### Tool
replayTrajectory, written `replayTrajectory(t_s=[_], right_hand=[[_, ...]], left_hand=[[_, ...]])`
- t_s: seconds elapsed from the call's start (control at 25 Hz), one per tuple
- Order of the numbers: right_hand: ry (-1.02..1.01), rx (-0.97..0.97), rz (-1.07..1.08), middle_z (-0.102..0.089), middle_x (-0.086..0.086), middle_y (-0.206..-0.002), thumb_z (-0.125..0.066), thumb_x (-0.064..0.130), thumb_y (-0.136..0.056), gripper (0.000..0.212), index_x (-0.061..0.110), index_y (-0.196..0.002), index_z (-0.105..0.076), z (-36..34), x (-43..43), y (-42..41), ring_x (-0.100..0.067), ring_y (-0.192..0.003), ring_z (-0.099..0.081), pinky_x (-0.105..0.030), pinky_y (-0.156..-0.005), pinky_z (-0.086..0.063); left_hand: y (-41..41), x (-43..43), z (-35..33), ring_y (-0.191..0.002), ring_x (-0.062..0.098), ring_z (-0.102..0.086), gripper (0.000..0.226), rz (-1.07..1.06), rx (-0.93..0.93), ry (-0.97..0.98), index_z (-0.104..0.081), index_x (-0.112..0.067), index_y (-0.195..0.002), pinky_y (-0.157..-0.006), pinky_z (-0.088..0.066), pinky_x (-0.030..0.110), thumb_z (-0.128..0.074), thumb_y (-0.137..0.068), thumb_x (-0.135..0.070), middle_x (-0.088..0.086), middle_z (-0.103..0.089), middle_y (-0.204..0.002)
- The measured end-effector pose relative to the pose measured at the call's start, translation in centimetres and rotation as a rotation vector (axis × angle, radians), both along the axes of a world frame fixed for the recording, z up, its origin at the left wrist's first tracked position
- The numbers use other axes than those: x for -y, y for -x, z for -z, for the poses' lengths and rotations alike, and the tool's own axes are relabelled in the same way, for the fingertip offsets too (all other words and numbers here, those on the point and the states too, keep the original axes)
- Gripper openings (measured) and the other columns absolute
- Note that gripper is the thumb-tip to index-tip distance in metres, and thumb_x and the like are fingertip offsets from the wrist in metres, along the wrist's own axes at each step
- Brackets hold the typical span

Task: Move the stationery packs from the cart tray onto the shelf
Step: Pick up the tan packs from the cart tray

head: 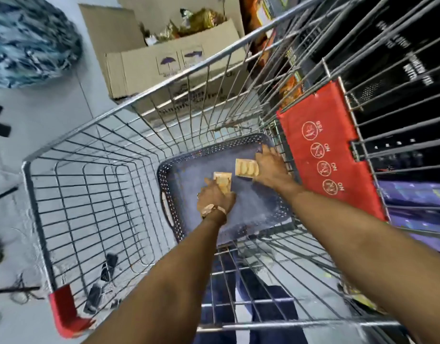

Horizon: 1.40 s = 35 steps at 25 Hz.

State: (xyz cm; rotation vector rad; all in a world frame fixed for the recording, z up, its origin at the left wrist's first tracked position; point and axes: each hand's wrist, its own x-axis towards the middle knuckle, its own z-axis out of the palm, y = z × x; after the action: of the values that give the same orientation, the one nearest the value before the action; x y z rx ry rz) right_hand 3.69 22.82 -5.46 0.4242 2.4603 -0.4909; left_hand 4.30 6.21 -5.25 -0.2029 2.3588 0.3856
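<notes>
Both hands reach into the cart tray (261,209); the left hand (215,198) has a grip on one pack (222,181); the right hand (271,167) clasps another pack (246,167) just beside it.

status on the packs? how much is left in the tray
Done: cannot be confirmed, since no placed packs show; the tray holds only two packs. In hand: the left hand is closing on the near pack, and the right hand is on the far pack; both packs are low in the tray. Left: lifting both out of the cart and placing them on the shelf.
</notes>
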Motion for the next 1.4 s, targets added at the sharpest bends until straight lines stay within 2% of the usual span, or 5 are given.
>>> replayTrajectory(t_s=[0.2, 0.4, 0.76, 1.2, 1.4], right_hand=[[0.299, -0.096, 0.594, -0.070, -0.025, -0.094, -0.071, -0.009, -0.069, 0.023, -0.008, -0.092, -0.070, -6.8, -0.7, -2.6, -0.027, -0.088, -0.066, -0.021, -0.064, -0.049], [0.587, -0.335, 0.954, -0.061, 0.003, -0.053, -0.067, -0.009, -0.078, 0.009, 0.000, -0.077, -0.067, -17.3, -1.2, -6.1, 0.011, -0.029, -0.045, -0.001, -0.035, -0.032], [1.176, -0.952, 1.524, -0.074, 0.008, -0.054, -0.053, 0.014, -0.093, 0.017, 0.015, -0.080, -0.064, -29.7, -5.8, -14.3, -0.002, -0.047, -0.067, -0.017, -0.045, -0.056], [0.796, -1.574, 1.638, -0.066, -0.015, -0.111, -0.060, -0.003, -0.084, 0.038, 0.002, -0.121, -0.055, -37.9, -11.3, -30.5, -0.024, -0.093, -0.063, -0.027, -0.071, -0.052], [0.119, -1.614, 1.638, -0.066, -0.006, -0.102, -0.060, 0.003, -0.078, 0.030, 0.021, -0.102, -0.064, -38.6, -13.4, -37.6, -0.023, -0.092, -0.059, -0.040, -0.084, -0.048]], left_hand=[[0.1, -0.4, -6.8, -0.097, 0.038, -0.064, 0.053, -0.319, -0.111, -0.382, -0.041, -0.013, -0.102, -0.081, -0.054, 0.048, -0.076, -0.072, -0.038, 0.013, -0.062, -0.095], [-1.0, -3.7, -14.1, -0.068, 0.012, -0.062, 0.038, -0.521, -0.002, -0.892, -0.042, -0.017, -0.091, -0.078, -0.055, 0.048, -0.076, -0.078, -0.009, 0.001, -0.057, -0.085], [-5.4, -12.9, -27.2, -0.070, 0.018, -0.058, 0.032, -0.353, 0.157, -1.339, -0.050, -0.017, -0.104, -0.057, -0.048, 0.026, -0.068, -0.084, 0.000, 0.007, -0.063, -0.089], [-17.5, -22.4, -37.6, -0.096, 0.029, -0.058, 0.045, 0.160, 0.618, -1.552, -0.048, -0.010, -0.130, -0.081, -0.057, 0.036, -0.056, -0.090, 0.007, 0.018, -0.058, -0.104], [-24.2, -27.1, -39.0, -0.075, 0.007, -0.064, 0.047, 0.419, 0.778, -1.456, -0.057, -0.026, -0.115, -0.069, -0.057, 0.022, -0.054, -0.088, 0.013, 0.001, -0.065, -0.093]])
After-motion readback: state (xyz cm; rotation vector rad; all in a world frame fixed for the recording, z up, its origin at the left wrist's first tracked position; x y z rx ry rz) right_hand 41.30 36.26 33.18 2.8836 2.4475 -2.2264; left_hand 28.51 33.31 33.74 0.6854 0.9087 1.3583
